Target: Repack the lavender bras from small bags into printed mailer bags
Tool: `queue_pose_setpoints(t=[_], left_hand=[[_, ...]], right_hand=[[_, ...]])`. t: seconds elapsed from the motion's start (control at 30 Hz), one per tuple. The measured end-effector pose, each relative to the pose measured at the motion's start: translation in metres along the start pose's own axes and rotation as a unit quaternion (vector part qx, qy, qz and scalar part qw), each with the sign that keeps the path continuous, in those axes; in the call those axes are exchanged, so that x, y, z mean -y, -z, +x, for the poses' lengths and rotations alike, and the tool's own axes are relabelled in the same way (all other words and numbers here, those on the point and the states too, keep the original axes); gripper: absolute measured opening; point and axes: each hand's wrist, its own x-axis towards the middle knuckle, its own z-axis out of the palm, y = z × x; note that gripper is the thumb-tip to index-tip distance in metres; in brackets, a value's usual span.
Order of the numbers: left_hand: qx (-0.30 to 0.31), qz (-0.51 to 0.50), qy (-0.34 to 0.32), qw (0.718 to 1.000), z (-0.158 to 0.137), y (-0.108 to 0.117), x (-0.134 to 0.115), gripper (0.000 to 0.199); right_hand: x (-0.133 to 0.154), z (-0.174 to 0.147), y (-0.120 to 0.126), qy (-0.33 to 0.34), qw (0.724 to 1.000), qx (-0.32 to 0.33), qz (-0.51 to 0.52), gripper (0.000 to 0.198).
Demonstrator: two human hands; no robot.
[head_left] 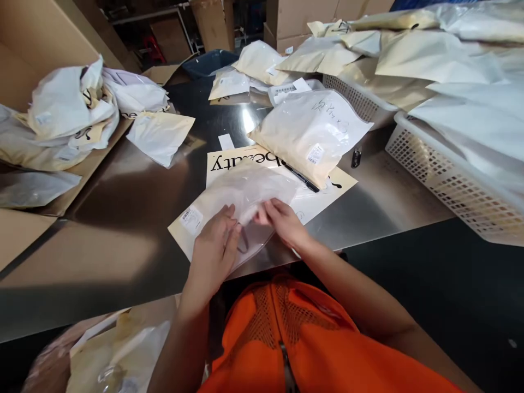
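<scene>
A translucent plastic bag (233, 191) with a white barcode label (191, 219) lies in front of me at the table's near edge. My left hand (215, 245) has its thumb and fingers closed on the bag's near part. My right hand (284, 222) pinches the same bag a little further right. A dark curved line shows on the film between the hands; I cannot tell what it is. Under the bag lies a cream sheet or bag printed "beauty" (213, 162). A black marker (302, 179) rests on it, beside a fuller bag (303, 117) with handwriting.
White perforated baskets (450, 188) heaped with filled bags (442, 57) stand at the right. At the left, a cardboard box (92, 169) holds more bags. A small black object (356, 158) sits on the metal table (393, 202). Below left are more bags (118, 349).
</scene>
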Motion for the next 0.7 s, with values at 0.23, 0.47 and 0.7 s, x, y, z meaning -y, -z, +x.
queue_pose_setpoints(t=[0.23, 0.47, 0.7], left_hand=[[-0.116, 0.05, 0.325, 0.937, -0.084, 0.031, 0.043, 0.044], [0.047, -0.405, 0.502, 0.762, -0.129, -0.013, 0.043, 0.043], [-0.044, -0.396, 0.479, 0.782, -0.133, -0.02, 0.032, 0.047]], right_hand=[[-0.002, -0.018, 0.016, 0.128, 0.97, 0.001, -0.208, 0.027], [-0.023, -0.088, -0.027, -0.154, 0.914, 0.375, 0.012, 0.049], [-0.023, -0.083, -0.068, -0.153, 0.94, 0.272, 0.139, 0.049]])
